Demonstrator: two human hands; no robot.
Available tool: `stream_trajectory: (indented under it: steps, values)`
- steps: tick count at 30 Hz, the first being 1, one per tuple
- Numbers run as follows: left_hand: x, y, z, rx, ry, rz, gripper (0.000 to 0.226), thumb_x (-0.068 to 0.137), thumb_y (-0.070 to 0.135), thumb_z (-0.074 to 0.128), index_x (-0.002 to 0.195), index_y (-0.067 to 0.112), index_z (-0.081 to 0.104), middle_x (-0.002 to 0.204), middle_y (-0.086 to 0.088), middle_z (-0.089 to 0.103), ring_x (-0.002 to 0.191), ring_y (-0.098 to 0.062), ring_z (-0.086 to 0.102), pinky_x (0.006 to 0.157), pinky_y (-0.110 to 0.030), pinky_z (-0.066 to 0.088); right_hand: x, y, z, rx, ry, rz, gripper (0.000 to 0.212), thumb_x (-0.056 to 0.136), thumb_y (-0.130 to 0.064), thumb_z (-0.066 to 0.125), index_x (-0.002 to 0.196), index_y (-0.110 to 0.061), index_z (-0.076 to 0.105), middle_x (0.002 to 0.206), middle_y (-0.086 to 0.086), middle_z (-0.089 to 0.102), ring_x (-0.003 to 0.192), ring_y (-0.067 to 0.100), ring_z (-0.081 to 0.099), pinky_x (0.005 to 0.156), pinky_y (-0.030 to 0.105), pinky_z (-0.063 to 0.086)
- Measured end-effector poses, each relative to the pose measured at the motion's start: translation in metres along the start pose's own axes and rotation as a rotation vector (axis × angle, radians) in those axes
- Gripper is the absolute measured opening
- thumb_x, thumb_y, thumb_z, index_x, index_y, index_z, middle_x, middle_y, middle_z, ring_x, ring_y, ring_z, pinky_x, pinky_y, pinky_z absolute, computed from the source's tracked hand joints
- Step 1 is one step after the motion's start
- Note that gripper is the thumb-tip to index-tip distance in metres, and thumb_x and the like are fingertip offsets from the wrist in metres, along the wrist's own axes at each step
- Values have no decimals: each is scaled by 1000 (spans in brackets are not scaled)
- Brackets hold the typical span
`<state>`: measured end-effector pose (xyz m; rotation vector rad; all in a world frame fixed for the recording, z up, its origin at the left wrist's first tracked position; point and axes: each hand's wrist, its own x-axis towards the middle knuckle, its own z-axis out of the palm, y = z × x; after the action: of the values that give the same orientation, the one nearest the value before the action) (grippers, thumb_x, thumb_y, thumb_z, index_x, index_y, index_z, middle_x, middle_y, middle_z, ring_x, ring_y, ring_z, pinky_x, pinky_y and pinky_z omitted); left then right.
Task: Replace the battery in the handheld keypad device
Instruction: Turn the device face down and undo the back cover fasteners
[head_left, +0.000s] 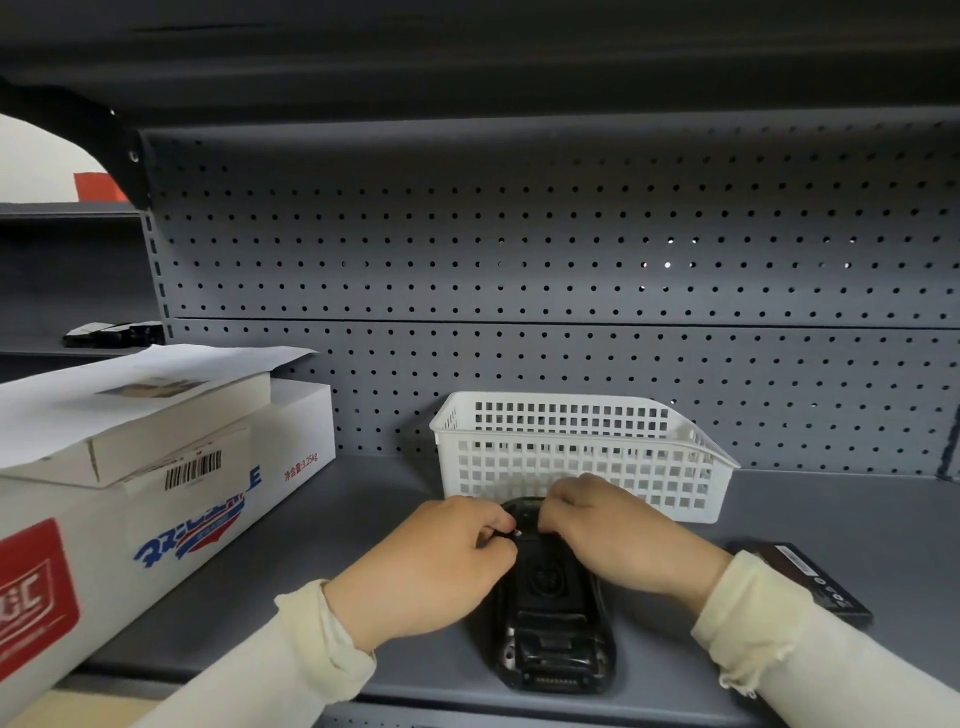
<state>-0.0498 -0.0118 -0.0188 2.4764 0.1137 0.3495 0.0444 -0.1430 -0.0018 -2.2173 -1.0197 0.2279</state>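
The black handheld keypad device (553, 623) lies face down on the grey shelf, its back towards me and its far end between my hands. My left hand (431, 566) grips the device's far left side, fingers curled, with a small white-tipped part pinched at the fingertips. My right hand (623, 535) curls over the far right side of the device. A flat black battery (810, 577) with a white label lies on the shelf to the right, partly behind my right sleeve.
A white plastic basket (576, 452) stands just behind my hands against the grey pegboard wall (519, 249). Stacked white cardboard boxes (145, 467) with a paper sheet on top fill the left. The shelf's front edge (415, 712) runs below the device.
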Motion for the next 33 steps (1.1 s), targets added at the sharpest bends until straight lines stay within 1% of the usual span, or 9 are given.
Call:
stream_trajectory:
  steps: [7, 10, 12, 16, 20, 24, 27, 29, 33]
  values:
    - [5, -5, 2, -63, -55, -9, 11, 84, 26, 43, 79, 28, 52, 85, 3, 54, 78, -12, 49, 74, -31, 40, 2, 3, 1, -16, 14, -9, 19, 87, -23, 42, 78, -10, 52, 75, 5, 50, 68, 15, 43, 57, 29, 31]
    - [5, -8, 5, -113, 15, -37, 18, 85, 25, 48, 95, 33, 61, 87, 8, 64, 82, -7, 60, 71, -17, 44, 0, 7, -2, 8, 15, -22, 22, 88, -23, 43, 83, -8, 58, 79, 5, 56, 72, 15, 49, 64, 30, 38]
    - [3, -11, 9, -110, 92, -39, 26, 85, 27, 52, 109, 31, 60, 105, 15, 63, 95, 2, 57, 70, -6, 40, -5, 13, -5, -25, 86, -38, 22, 88, -21, 43, 89, -10, 61, 87, 3, 61, 78, 16, 54, 69, 30, 43]
    - [2, -13, 17, -47, 195, 13, 29, 88, 27, 47, 116, 29, 55, 114, 14, 57, 101, 2, 52, 70, -1, 34, -25, 26, -2, -176, 264, -84, 27, 88, -13, 39, 102, -17, 61, 103, -1, 52, 90, 14, 49, 67, 20, 31]
    - [3, -14, 21, -18, 235, 40, 31, 90, 26, 43, 118, 25, 54, 117, 12, 54, 104, -1, 51, 75, -4, 33, -35, 29, 3, -218, 282, -105, 37, 87, -7, 36, 113, -17, 60, 105, 1, 49, 106, 19, 50, 67, 16, 24]
    - [5, -12, 21, -143, 198, -31, 24, 90, 21, 43, 109, 26, 58, 115, 12, 52, 99, 0, 51, 72, -4, 33, -36, 27, 8, -175, 296, -112, 43, 88, -7, 33, 122, -20, 55, 101, -2, 43, 106, 19, 50, 68, 15, 24]
    - [6, -10, 20, -311, 189, -105, 22, 90, 16, 44, 89, 32, 59, 93, 17, 56, 84, 4, 52, 59, 2, 36, -36, 28, 7, -125, 277, -94, 43, 88, -6, 33, 121, -20, 56, 103, 0, 45, 97, 17, 49, 67, 16, 27]
    - [6, -9, 21, -384, 178, -139, 23, 89, 14, 44, 77, 28, 57, 78, 14, 54, 70, 4, 49, 52, 3, 35, -36, 28, 5, -82, 266, -80, 42, 88, -6, 33, 120, -20, 56, 103, 0, 46, 92, 14, 47, 66, 9, 34]
    - [7, -7, 23, -446, 170, -141, 15, 87, 12, 44, 77, 21, 50, 79, 3, 45, 62, -1, 41, 48, -5, 32, -37, 26, 6, -42, 249, -86, 41, 88, -6, 34, 119, -23, 56, 105, 0, 48, 90, 13, 45, 72, -7, 30]
